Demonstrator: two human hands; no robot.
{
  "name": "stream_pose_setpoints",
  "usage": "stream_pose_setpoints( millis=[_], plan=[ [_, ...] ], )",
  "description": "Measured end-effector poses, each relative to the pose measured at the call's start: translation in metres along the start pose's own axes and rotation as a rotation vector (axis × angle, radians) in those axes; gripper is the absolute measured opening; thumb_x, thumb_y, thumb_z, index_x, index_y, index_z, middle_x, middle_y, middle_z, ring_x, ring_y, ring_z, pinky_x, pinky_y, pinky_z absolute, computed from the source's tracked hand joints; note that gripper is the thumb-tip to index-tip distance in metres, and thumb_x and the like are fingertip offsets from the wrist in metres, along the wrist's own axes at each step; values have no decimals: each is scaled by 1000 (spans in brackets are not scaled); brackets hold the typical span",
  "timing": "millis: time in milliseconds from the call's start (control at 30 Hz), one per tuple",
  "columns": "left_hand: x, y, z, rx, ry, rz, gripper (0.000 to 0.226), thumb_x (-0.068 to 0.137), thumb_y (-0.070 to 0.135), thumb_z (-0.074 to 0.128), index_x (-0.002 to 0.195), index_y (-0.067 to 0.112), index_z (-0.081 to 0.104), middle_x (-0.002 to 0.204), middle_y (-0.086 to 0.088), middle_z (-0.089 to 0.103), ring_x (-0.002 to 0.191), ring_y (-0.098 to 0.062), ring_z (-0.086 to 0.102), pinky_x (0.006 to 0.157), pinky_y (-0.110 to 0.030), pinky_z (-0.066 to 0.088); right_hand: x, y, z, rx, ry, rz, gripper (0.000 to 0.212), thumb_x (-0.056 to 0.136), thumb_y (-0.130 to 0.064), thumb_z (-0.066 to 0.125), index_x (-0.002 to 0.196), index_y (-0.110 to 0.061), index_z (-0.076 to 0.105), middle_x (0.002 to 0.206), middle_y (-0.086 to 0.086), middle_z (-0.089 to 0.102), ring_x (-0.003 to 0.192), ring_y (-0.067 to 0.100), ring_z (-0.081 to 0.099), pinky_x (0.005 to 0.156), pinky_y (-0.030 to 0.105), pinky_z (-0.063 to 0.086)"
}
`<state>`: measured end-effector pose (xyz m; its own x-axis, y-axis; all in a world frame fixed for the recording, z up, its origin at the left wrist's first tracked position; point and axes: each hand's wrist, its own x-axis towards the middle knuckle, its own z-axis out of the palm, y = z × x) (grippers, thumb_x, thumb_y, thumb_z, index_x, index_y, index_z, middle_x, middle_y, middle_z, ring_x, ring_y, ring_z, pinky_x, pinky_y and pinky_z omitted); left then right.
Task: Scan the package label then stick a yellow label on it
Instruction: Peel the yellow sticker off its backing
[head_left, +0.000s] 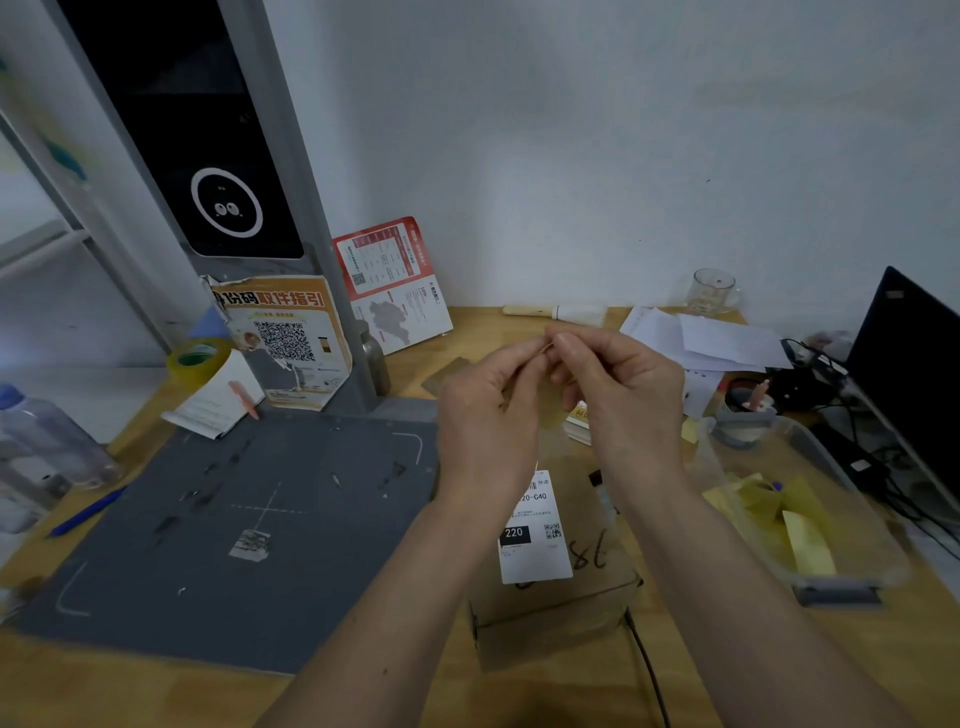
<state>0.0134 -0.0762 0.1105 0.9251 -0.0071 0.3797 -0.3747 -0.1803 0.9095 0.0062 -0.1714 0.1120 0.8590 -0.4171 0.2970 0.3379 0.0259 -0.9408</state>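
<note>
A brown cardboard package (582, 597) lies on the wooden desk below my hands, its white shipping label (535, 530) facing up with "220" and a QR code. My left hand (488, 410) and my right hand (623, 395) are raised together above it. Both pinch the top edge of a pale yellow label (550, 410) that hangs between them; it is blurred and partly hidden by the fingers.
A grey scanning mat (249, 519) covers the desk's left side, with the upright scanner post (228, 208) behind it. A clear plastic tray (810, 499) at right holds more yellow labels. A laptop (909, 374), cables, papers and a glass sit at the far right; bottles and tape stand left.
</note>
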Motion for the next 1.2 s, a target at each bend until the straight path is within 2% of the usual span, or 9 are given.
stream_pose_setpoints(
  millis=[233,367,500,633,767,933,1033,1200],
  plan=[
    [0,-1,-3,-20,-8,23,23,92,11,60,108,22,72,87,27,66,83,11,63,73,-4,45,-3,3,0,30,-2,-5,19,88,1,59,91,-13,73,67,5,65,58,13,56,51,22,49],
    [-1,-3,-2,29,1,51,22,91,11,60,105,23,73,86,16,70,82,1,65,71,-7,47,-4,3,1,64,13,18,10,82,-1,68,89,-7,72,71,12,67,59,21,57,55,25,51],
    [0,-4,-4,17,2,41,21,91,11,61,104,22,74,92,5,73,86,-8,66,74,-12,49,-3,2,2,65,18,31,8,82,-2,68,84,-8,73,67,11,66,58,19,57,58,26,51],
    [1,0,-5,-3,20,18,21,91,10,61,103,22,74,89,11,72,87,-6,66,74,-11,49,-2,0,4,51,-18,31,13,84,0,65,84,-10,73,65,7,64,58,13,57,59,22,51],
    [1,1,-5,-27,24,-13,22,90,9,62,104,22,73,87,21,67,85,8,62,73,-3,45,-2,0,4,54,-23,34,15,85,1,63,85,-10,73,66,7,65,57,11,58,58,20,51],
    [-1,0,-5,28,18,27,22,92,10,60,100,24,74,90,4,73,84,-6,66,72,-10,49,-3,1,6,112,10,67,9,80,-1,69,80,-9,72,64,4,66,57,14,59,59,24,52],
    [-1,0,-6,21,30,7,21,91,10,60,101,23,74,91,5,73,84,-3,65,72,-7,47,-3,1,5,109,7,83,7,80,1,68,82,-4,72,65,7,66,57,14,59,58,23,52],
    [-2,-1,-7,21,42,4,21,91,8,61,102,20,74,92,7,72,85,0,64,72,-6,47,-5,1,7,94,19,78,13,82,2,66,81,-10,72,67,8,67,59,15,60,61,25,53]
  ],
)
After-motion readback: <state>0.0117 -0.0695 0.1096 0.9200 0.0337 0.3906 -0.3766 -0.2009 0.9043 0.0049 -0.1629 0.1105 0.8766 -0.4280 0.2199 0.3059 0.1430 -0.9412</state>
